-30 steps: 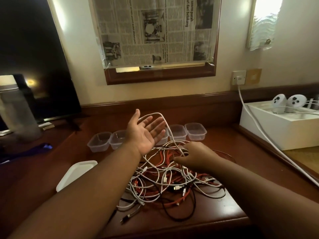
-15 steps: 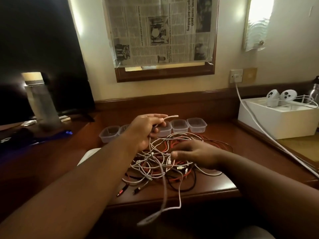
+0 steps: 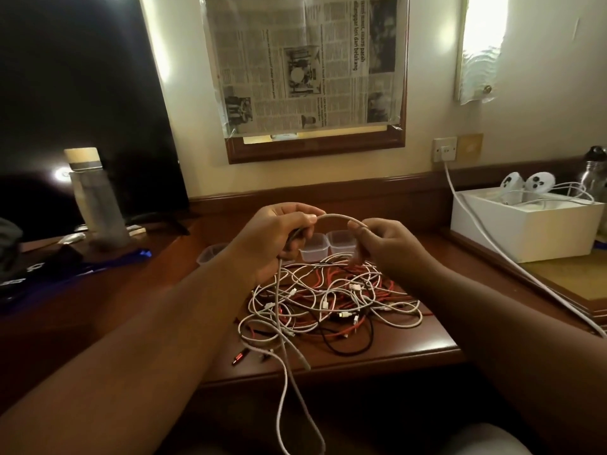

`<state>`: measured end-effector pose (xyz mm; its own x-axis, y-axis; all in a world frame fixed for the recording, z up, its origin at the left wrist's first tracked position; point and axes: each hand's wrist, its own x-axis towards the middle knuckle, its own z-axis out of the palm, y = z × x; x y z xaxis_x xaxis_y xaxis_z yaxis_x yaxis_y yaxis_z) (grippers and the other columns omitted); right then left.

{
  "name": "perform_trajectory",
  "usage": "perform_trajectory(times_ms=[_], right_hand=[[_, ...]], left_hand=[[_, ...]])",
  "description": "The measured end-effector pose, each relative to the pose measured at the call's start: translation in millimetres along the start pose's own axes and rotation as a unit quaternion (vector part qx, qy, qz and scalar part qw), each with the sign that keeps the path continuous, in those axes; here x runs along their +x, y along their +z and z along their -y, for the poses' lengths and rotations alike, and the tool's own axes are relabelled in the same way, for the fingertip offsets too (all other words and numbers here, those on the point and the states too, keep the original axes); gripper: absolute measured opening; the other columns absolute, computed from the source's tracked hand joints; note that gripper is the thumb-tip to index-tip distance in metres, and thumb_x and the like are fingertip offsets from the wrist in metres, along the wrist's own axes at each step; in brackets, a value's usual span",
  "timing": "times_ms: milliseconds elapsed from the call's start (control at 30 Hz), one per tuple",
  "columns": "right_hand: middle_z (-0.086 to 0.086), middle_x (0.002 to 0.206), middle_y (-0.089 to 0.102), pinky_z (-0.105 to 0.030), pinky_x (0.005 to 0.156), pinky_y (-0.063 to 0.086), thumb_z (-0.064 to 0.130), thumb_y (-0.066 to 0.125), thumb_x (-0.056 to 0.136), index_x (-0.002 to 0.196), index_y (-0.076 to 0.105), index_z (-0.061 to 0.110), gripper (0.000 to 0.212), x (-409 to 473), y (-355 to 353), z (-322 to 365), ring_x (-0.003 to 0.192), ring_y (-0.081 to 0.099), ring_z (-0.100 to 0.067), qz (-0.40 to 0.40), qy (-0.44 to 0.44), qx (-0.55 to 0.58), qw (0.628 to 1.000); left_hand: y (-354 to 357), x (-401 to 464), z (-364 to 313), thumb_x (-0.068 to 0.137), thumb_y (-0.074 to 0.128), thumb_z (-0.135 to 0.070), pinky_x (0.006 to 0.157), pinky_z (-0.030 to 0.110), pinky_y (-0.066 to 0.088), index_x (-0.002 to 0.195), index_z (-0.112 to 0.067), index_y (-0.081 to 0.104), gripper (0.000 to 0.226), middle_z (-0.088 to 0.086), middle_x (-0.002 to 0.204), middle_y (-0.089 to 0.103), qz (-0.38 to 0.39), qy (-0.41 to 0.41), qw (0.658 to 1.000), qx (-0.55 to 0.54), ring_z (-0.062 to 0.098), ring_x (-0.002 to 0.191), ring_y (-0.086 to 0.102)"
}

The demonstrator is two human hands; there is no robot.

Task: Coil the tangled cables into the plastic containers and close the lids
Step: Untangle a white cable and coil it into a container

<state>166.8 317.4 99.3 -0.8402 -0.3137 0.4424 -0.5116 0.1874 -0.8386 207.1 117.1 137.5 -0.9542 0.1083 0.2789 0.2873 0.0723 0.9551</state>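
A tangled heap of white, red and black cables lies on the brown desk. My left hand grips a white braided cable above the heap. My right hand pinches the same cable a short way to the right, so it arches between both hands. The rest of that cable hangs from my left fist down past the desk's front edge in a long loop. Clear plastic containers stand in a row behind the heap, partly hidden by my hands.
A grey water bottle and a dark screen are at the left. A white box with controllers sits at the right, and a white power cord runs from the wall socket across it. A metal flask stands far right.
My right hand lifted off the cable heap and took hold of the white cable near my left hand. My left hand closed tighter on it, and more cable now hangs over the desk edge.
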Motion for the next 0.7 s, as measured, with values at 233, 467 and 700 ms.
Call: perform_trajectory(times_ms=[233, 467, 700], right_hand=[[0.006, 0.051, 0.035, -0.026, 0.045, 0.022, 0.024, 0.045, 0.099, 0.064, 0.048, 0.017, 0.035, 0.7, -0.3, 8.6, 0.045, 0.027, -0.011, 0.093, 0.089, 0.161, 0.979], [0.001, 0.057, 0.027, -0.025, 0.044, 0.021, 0.025, 0.030, 0.092, 0.068, 0.037, 0.015, 0.027, 0.6, 1.7, 20.4, 0.047, 0.023, -0.013, 0.278, 0.153, 0.415, 0.853], [-0.005, 0.098, 0.067, -0.033, 0.091, 0.055, 0.017, 0.038, 0.105, 0.100, 0.061, 0.010, 0.024, 16.6, 14.0, 36.9, 0.093, 0.066, -0.017, 0.029, -0.081, 0.146, 0.986]], left_hand=[[3.9, 0.8, 15.2, 0.099, 0.051, -0.009, 0.044, 0.021, 0.028, 0.099, -0.008, 0.070, 0.019, 0.002, 0.067, 0.056, -0.029, 0.004, 1.000, 0.011, 0.010, 0.050, 0.041], [15.1, -9.6, 51.3, 0.101, 0.051, -0.021, 0.056, 0.027, 0.040, 0.100, -0.009, 0.069, 0.022, 0.004, 0.071, 0.058, -0.016, -0.081, 0.996, -0.043, 0.014, 0.060, 0.052], [37.8, -30.0, 79.7, 0.102, 0.048, -0.026, 0.053, 0.025, 0.043, 0.097, -0.010, 0.067, 0.025, 0.000, 0.067, 0.054, 0.060, -0.139, 0.986, -0.065, 0.013, 0.058, 0.052]])
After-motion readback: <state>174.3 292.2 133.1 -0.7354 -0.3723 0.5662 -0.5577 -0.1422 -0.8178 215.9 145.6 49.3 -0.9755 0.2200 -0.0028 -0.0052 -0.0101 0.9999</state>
